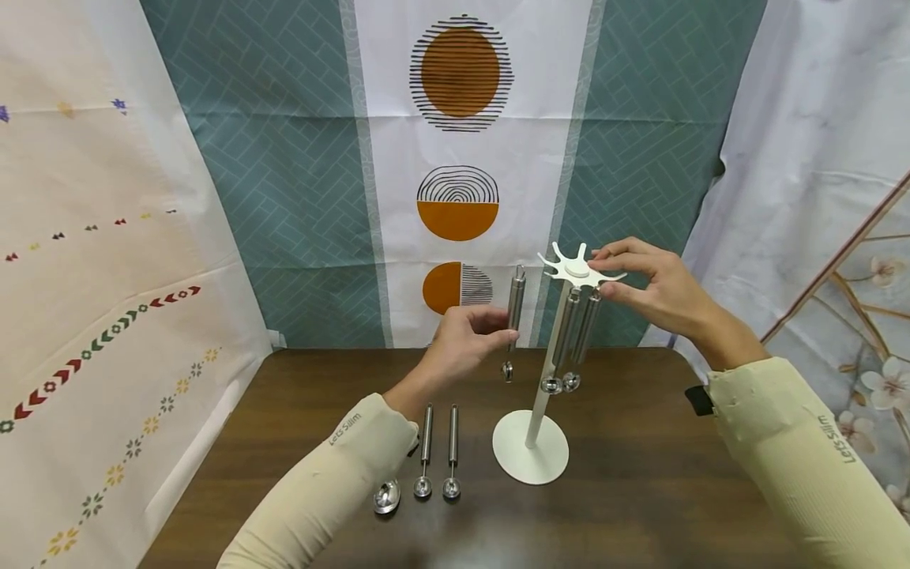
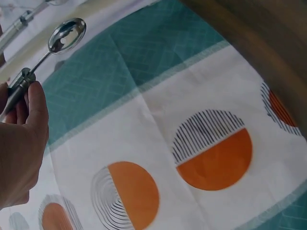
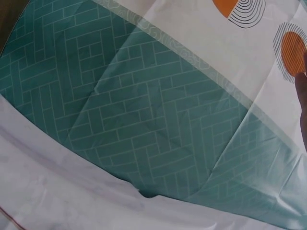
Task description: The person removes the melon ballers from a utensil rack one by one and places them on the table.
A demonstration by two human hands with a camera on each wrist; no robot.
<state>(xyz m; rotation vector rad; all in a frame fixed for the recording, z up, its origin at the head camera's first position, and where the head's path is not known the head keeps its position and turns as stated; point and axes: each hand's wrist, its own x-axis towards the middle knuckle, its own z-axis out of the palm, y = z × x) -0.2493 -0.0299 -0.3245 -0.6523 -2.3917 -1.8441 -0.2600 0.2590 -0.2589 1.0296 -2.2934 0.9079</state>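
Observation:
In the head view my left hand (image 1: pixel 465 340) grips a steel spoon (image 1: pixel 517 300) by its thick handle, bowl down, left of a white utensil stand (image 1: pixel 530 450). The left wrist view shows the spoon's shiny rounded bowl (image 2: pixel 67 36) beyond my fingers. My right hand (image 1: pixel 657 288) pinches the stand's branched top at its right side, fingers above and thumb below. Two more steel spoons (image 1: pixel 562 340) hang from the top, close to that thumb. Only an edge of the right hand (image 3: pixel 302 96) enters the right wrist view.
On the brown table (image 1: pixel 640 458) lie two small steel spoons (image 1: pixel 453 450) side by side. A larger spoon (image 1: pixel 387 496) lies left of them, its handle hidden by my left sleeve. A patterned cloth (image 1: pixel 284 197) hangs behind, with more cloths at both sides.

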